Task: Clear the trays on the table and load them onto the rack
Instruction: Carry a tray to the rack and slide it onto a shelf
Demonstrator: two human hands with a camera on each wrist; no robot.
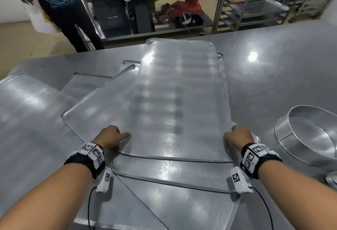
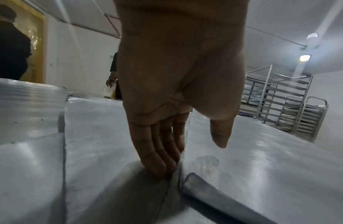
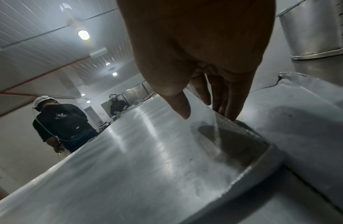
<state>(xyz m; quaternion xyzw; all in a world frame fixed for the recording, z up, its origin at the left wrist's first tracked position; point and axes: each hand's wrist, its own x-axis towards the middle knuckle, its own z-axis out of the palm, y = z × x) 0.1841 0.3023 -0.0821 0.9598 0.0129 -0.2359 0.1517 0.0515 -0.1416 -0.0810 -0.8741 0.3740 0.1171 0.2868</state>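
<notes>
A long flat metal tray (image 1: 175,93) lies on top of a loose pile of overlapping trays (image 1: 164,175) on the steel table (image 1: 273,84). My left hand (image 1: 122,135) holds its near left edge, and my right hand (image 1: 231,134) holds its near right edge. In the left wrist view the left hand (image 2: 191,157) has its fingers (image 2: 159,159) down the outside of the rim and its thumb over the tray (image 2: 262,166). The right hand (image 3: 208,117) straddles the rim of the tray (image 3: 138,151) the same way. The tray's near right corner sits a little above the tray beneath.
More trays (image 1: 23,98) lie to the left. A round metal pan (image 1: 308,135) stands on the table at the right. Tray racks (image 1: 264,2) stand beyond the table's far right. A person in dark clothes (image 1: 60,7) stands at the far left.
</notes>
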